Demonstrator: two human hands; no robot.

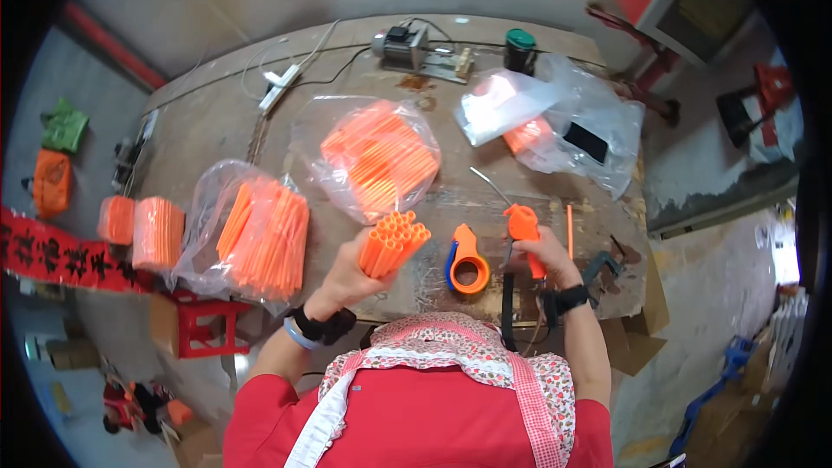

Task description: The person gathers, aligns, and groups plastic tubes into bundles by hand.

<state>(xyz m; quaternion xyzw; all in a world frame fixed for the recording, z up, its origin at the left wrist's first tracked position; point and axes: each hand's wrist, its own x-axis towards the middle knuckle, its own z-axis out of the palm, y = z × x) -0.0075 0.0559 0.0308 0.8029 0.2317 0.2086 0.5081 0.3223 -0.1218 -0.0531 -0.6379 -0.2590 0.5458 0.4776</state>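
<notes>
Red shirt and floral apron fill six o'clock. Above them, the left hand is clamped round a bundle of orange tubes, open ends showing. From that bundle, bagged tubes lie at twelve o'clock, a second bag at nine, an orange-and-blue ring-shaped item at four. At three, the right hand is wrapped round an orange tool.

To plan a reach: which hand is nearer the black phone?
Right. The right hand, gripping an orange tool, is below and slightly left of the black phone in the picture; the left hand, holding orange tubes, is farther to its lower left.
</notes>
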